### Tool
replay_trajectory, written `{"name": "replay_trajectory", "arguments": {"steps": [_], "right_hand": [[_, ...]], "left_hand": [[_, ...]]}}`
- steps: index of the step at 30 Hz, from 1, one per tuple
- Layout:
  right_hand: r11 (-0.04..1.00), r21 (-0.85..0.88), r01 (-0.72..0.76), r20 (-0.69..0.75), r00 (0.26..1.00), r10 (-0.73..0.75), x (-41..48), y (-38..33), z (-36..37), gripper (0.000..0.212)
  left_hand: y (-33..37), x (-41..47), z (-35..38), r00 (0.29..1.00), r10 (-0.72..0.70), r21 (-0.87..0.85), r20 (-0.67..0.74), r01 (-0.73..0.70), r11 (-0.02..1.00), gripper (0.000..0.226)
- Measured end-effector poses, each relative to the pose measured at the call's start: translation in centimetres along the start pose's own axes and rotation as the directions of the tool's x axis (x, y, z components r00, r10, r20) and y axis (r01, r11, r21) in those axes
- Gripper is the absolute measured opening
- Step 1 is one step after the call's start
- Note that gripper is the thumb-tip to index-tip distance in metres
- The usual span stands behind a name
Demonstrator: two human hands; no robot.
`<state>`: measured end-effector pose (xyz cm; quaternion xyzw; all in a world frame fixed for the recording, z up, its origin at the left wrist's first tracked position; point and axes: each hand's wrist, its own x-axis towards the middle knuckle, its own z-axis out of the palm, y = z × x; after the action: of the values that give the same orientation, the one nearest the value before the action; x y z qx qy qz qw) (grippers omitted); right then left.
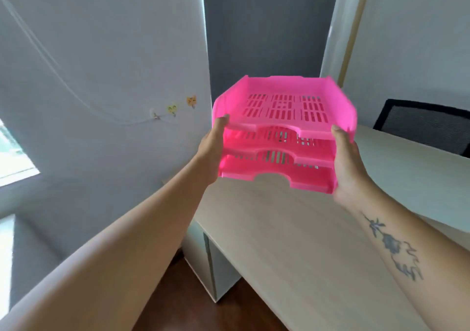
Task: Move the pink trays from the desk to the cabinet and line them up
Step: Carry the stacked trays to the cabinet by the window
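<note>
A stack of three pink slotted trays (282,117) hangs in the air above the far end of a light wood surface (292,241). My left hand (212,150) clasps the stack's left side, thumb on the top tray's front edge. My right hand (348,163) clasps the right side, with its thumb against the top tray's right corner. The stack tilts slightly, its open fronts facing me. I cannot tell whether the surface below is the desk or the cabinet.
A white wall (101,76) with small animal-shaped hooks (181,105) stands to the left. A black mesh chair back (424,124) rises behind the surface at the right. White cabinet fronts (203,254) and dark wood floor (193,305) lie below the surface's left edge.
</note>
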<state>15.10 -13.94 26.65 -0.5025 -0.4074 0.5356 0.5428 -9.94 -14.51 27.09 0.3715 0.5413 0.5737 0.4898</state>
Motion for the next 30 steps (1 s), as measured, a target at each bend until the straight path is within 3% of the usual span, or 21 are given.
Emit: {"name": "replay_trajectory", "arguments": {"steps": [4, 7, 8, 12, 15, 22, 26, 30], "right_hand": [[1.0, 0.016, 0.006, 0.189, 0.982, -0.009, -2.5, -0.2, 6.6, 0.075], [0.998, 0.066, 0.002, 0.304, 0.952, -0.022, -5.5, 0.9, 12.5, 0.044], [0.998, 0.068, -0.011, 0.357, 0.934, -0.014, -6.5, 1.4, 14.4, 0.043], [0.997, 0.029, -0.077, 0.584, 0.811, 0.045, -12.0, 3.3, 22.2, 0.071], [0.996, -0.023, -0.086, 0.68, 0.729, 0.079, -16.9, 4.9, 27.5, 0.076], [0.993, -0.085, -0.081, 0.83, 0.546, 0.116, -29.6, 9.4, 37.7, 0.07], [0.99, -0.085, -0.108, 0.893, 0.433, 0.124, -36.0, 12.7, 43.0, 0.063], [0.977, -0.148, -0.155, 0.875, 0.439, 0.202, -41.5, 16.3, 48.1, 0.067]], "left_hand": [[2.1, -5.1, -7.7, 0.981, 0.129, 0.025, -0.146, -0.127, 0.992, 0.059], [3.2, -9.4, -14.1, 0.948, 0.185, 0.032, -0.26, -0.183, 0.983, 0.058], [3.4, -11.0, -16.3, 0.937, 0.207, 0.042, -0.281, -0.204, 0.978, 0.058], [3.6, -18.1, -24.8, 0.897, 0.246, 0.051, -0.367, -0.245, 0.968, 0.064], [3.7, -24.1, -30.0, 0.845, 0.23, 0.034, -0.483, -0.244, 0.969, 0.063], [3.1, -37.5, -40.6, 0.729, 0.2, 0.025, -0.655, -0.243, 0.97, 0.066], [1.8, -43.3, -46.7, 0.602, 0.153, 0.024, -0.784, -0.217, 0.976, 0.065], [-0.3, -47.0, -53.4, 0.525, 0.089, -0.004, -0.847, -0.173, 0.985, 0.063]]}}
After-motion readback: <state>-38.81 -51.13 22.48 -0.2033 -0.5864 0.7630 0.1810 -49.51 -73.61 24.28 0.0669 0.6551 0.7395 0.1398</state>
